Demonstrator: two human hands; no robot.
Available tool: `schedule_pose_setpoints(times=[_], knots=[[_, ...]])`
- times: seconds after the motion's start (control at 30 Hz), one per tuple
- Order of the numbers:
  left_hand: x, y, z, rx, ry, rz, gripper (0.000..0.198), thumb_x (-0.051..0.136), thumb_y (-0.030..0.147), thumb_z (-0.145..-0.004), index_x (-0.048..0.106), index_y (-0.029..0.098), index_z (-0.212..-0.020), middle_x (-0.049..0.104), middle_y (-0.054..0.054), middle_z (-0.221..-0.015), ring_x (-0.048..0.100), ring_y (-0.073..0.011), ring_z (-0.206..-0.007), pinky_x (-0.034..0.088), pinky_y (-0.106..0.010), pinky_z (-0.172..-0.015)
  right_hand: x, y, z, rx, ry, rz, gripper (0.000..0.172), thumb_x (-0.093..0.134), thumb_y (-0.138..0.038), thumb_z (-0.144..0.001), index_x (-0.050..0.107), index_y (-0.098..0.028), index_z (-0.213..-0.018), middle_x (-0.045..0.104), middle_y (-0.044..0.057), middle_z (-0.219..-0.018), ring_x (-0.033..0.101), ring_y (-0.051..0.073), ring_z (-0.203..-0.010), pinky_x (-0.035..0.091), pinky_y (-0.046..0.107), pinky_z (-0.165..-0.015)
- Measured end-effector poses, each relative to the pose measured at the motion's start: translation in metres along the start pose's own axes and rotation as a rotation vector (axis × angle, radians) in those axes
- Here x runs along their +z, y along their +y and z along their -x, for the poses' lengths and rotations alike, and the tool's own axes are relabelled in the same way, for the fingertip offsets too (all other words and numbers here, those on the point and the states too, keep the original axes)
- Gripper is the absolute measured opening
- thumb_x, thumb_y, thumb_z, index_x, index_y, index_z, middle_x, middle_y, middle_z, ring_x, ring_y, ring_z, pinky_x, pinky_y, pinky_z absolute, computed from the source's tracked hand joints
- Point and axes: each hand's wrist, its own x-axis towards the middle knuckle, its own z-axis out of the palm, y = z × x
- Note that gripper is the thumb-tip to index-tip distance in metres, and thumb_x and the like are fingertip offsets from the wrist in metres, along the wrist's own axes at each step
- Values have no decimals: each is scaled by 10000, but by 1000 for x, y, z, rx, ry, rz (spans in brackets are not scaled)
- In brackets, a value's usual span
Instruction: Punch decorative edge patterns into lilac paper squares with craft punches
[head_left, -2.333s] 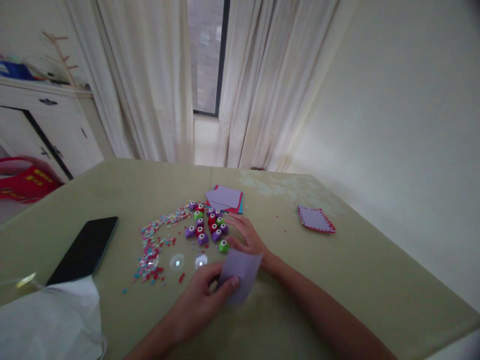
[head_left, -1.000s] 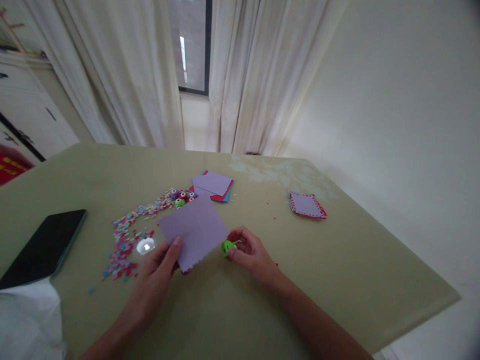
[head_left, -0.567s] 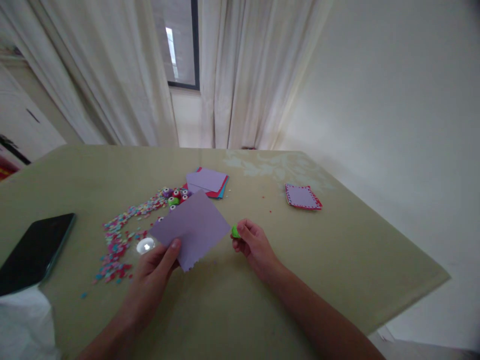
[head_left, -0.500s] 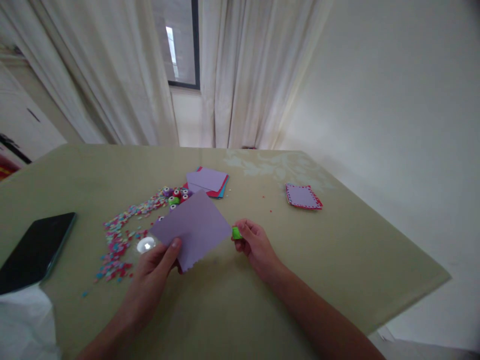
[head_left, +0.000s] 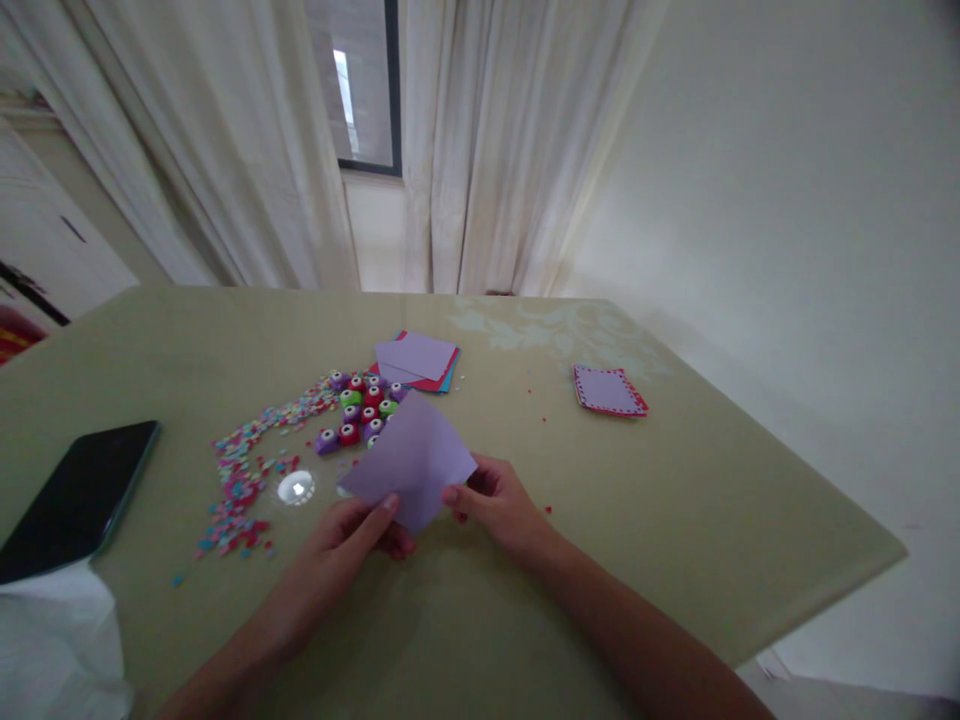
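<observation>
My left hand [head_left: 352, 535] pinches the lower edge of a purple paper sheet [head_left: 412, 460] and holds it tilted above the table. At the sheet's right corner my right hand [head_left: 499, 505] is closed, thumb against the paper. The green punch it held a moment ago is hidden behind the sheet and fingers. Just beyond the sheet, a cluster of small purple, red and green punches [head_left: 364, 410] lies on the table.
Coloured paper bits [head_left: 240, 480] are scattered left of the punches, by a shiny round disc [head_left: 296, 488]. A black phone [head_left: 75, 495] and white plastic [head_left: 52, 640] lie at the left. A paper stack [head_left: 416, 358] and a red-edged purple card [head_left: 609, 390] lie farther back on the green table [head_left: 675, 520].
My right hand picked a green punch from the cluster and brought it to the sheet's right corner. My left hand lifted the sheet, then lowered and turned it toward the right hand.
</observation>
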Motion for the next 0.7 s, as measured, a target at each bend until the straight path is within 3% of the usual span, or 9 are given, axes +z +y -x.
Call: schedule_pose_setpoints(times=[0.13,0.27,0.37,0.43,0.53,0.63,0.7], knots=[[-1,1,2,12,72,-59,483,730,683,-793,774,211,-697,768,-45,-684,718,-238,-689,570,-293,-667,-2,-5,3,-25,16,30,405,823,-550,-795,704,-162,-802,562,-29,-660,462,106,-579,396,243,-566],[-8,9,0,-24,201,123,460,783,655,-766,795,206,-870,795,-39,-795,723,-225,-696,564,-271,-609,-14,-15,7,85,-206,30,372,842,-473,-803,764,-159,-988,725,39,-895,658,186,-815,506,328,-827],[-12,15,-2,-77,107,133,486,886,567,-676,815,192,-977,815,-52,-830,744,-241,-707,572,-274,-603,-21,-20,9,144,-311,71,367,842,-441,-815,772,-158,-1037,753,63,-978,691,215,-895,507,358,-885],[-12,17,-2,-112,32,93,457,938,495,-610,825,177,-918,807,-53,-763,726,-228,-632,546,-259,-538,-23,-21,8,126,-250,60,375,855,-441,-804,766,-167,-1043,749,51,-955,680,188,-830,511,319,-807],[-10,15,-1,-117,134,150,424,921,483,-647,820,186,-933,807,-45,-751,710,-197,-585,530,-236,-501,-23,-17,3,66,-31,50,403,889,-465,-757,748,-177,-1002,698,1,-812,602,129,-677,463,252,-649],[-9,11,-2,-108,243,255,434,922,482,-657,800,178,-942,820,-54,-810,725,-202,-619,568,-249,-532,-26,-12,-3,30,142,43,453,930,-450,-697,739,-182,-1010,687,-3,-835,607,130,-733,468,246,-683],[-9,9,-5,-84,285,295,426,934,457,-651,789,170,-932,827,-60,-875,750,-215,-712,604,-256,-617,-29,-11,-5,53,148,31,474,945,-426,-675,746,-181,-1029,694,5,-880,619,135,-779,473,256,-729]])
